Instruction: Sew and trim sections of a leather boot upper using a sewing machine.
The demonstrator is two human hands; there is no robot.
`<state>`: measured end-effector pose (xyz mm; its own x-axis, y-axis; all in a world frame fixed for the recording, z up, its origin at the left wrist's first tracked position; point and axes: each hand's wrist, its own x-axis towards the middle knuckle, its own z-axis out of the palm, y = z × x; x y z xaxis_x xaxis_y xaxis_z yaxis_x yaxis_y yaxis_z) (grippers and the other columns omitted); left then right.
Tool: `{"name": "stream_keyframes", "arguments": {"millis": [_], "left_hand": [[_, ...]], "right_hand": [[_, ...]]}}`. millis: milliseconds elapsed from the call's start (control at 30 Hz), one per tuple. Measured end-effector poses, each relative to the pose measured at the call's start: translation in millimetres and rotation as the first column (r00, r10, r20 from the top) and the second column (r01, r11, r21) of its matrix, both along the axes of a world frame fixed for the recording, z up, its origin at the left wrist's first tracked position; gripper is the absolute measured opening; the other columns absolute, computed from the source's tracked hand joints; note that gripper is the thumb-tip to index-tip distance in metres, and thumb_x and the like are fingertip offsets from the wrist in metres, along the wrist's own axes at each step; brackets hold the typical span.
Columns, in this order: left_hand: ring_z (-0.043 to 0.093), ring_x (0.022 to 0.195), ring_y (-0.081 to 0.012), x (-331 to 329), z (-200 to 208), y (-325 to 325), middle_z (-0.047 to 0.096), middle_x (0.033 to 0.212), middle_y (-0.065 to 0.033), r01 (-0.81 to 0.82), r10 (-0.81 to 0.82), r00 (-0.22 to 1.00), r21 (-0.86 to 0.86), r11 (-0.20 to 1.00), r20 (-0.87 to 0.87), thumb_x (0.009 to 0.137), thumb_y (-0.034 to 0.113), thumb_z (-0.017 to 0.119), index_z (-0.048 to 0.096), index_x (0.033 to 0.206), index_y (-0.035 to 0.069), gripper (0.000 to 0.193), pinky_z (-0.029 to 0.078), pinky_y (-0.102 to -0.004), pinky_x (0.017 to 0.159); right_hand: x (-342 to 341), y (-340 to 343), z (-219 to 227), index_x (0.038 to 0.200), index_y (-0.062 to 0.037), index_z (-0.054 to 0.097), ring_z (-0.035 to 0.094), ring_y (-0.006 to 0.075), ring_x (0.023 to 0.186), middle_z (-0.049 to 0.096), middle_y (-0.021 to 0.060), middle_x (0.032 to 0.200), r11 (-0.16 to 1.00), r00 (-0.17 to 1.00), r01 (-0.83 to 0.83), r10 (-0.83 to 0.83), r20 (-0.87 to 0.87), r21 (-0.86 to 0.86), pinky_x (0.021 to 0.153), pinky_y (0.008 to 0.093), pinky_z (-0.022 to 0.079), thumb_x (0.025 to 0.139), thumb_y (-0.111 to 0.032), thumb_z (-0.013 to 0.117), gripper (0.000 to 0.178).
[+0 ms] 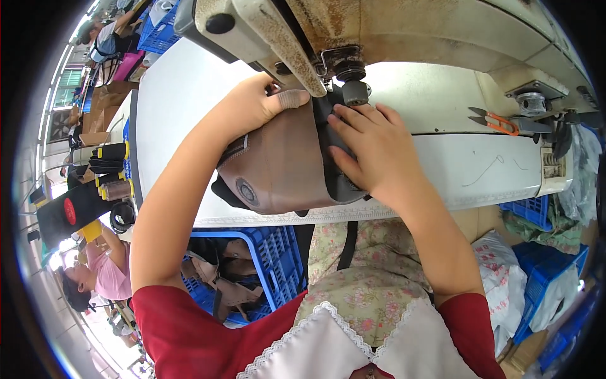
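A brown leather piece (pixel 278 151) with a black lining (pixel 329 142) lies under the head of a sewing machine (pixel 404 31). It bears a round stamped emblem near its front left corner. The black edge runs up to the machine's roller (pixel 355 93). My left hand (pixel 259 104) grips the far left side of the leather, its thumb in a ribbed finger cot on top. Its other fingers are mostly hidden by the leather and machine. My right hand (pixel 372 145) lies on the black lining, fingers spread and pressing down just in front of the roller.
Thread snips (pixel 494 121) with orange handles lie on the machine bed at right. A blue crate (pixel 274 262) below the table's left front holds similar brown pieces. Thread spools (pixel 113 187) stand at left. White sacks (pixel 499 281) and another blue crate (pixel 543 284) sit at right. Other people are at left.
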<state>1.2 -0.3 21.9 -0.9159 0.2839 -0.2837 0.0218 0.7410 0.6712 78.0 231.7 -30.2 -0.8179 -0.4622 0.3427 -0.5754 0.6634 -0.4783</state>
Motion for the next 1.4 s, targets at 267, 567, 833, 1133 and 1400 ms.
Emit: {"name": "stream_keyframes", "arguments": {"millis": [267, 567, 833, 1133, 1400], "left_hand": [[0.065, 0.099, -0.0229, -3, -2, 0, 0.070, 0.108, -0.0137, 0.000, 0.000, 1.000, -0.005, 1.000, 0.017, 0.080, 0.056, 0.073, 0.068, 0.120, 0.006, 0.065, 0.049, -0.0345, 0.090], [0.064, 0.088, -0.0199, -9, -9, -8, 0.069, 0.095, -0.0111, -0.011, 0.011, 1.000, -0.045, 0.999, 0.002, 0.077, 0.063, 0.073, 0.068, 0.113, 0.001, 0.072, 0.050, -0.0323, 0.081], [0.061, 0.078, -0.0175, -11, -6, -5, 0.066, 0.086, -0.0090, 0.009, -0.007, 1.000, -0.092, 0.996, 0.021, 0.075, 0.066, 0.072, 0.069, 0.106, -0.001, 0.074, 0.049, -0.0311, 0.074], [0.061, 0.077, -0.0173, -12, -8, -5, 0.066, 0.082, -0.0084, 0.027, -0.029, 0.999, -0.081, 0.996, -0.025, 0.075, 0.064, 0.073, 0.069, 0.105, -0.001, 0.072, 0.049, -0.0311, 0.072], [0.060, 0.074, -0.0177, -13, -15, -8, 0.065, 0.080, -0.0085, 0.013, -0.018, 0.998, -0.068, 0.998, -0.061, 0.073, 0.065, 0.074, 0.068, 0.094, -0.002, 0.071, 0.048, -0.0308, 0.069]], "right_hand": [[-1, 1, -2, 0.117, -0.0025, 0.067, 0.053, 0.0261, 0.124, 0.064, 0.0110, 0.126, 1.000, 1.000, -0.011, 0.011, -0.004, -0.006, 0.106, 0.0430, 0.036, 0.085, -0.028, 0.066, 0.041], [-2, -3, -4, 0.117, -0.0029, 0.067, 0.053, 0.0257, 0.124, 0.065, 0.0106, 0.125, 1.000, 0.999, 0.002, -0.001, -0.033, 0.019, 0.106, 0.0417, 0.036, 0.086, -0.028, 0.065, 0.040], [-3, -3, -5, 0.115, -0.0029, 0.068, 0.054, 0.0257, 0.123, 0.065, 0.0105, 0.124, 1.000, 0.998, 0.015, -0.014, -0.057, 0.019, 0.105, 0.0410, 0.037, 0.086, -0.028, 0.065, 0.039], [-2, -3, -5, 0.115, -0.0025, 0.068, 0.054, 0.0265, 0.123, 0.065, 0.0112, 0.123, 1.000, 0.998, 0.005, -0.004, -0.056, 0.007, 0.103, 0.0403, 0.038, 0.085, -0.027, 0.066, 0.039], [-3, -2, -5, 0.116, -0.0014, 0.068, 0.056, 0.0269, 0.122, 0.066, 0.0127, 0.123, 1.000, 0.999, 0.009, -0.009, -0.043, -0.003, 0.102, 0.0396, 0.039, 0.086, -0.027, 0.065, 0.039]]}}
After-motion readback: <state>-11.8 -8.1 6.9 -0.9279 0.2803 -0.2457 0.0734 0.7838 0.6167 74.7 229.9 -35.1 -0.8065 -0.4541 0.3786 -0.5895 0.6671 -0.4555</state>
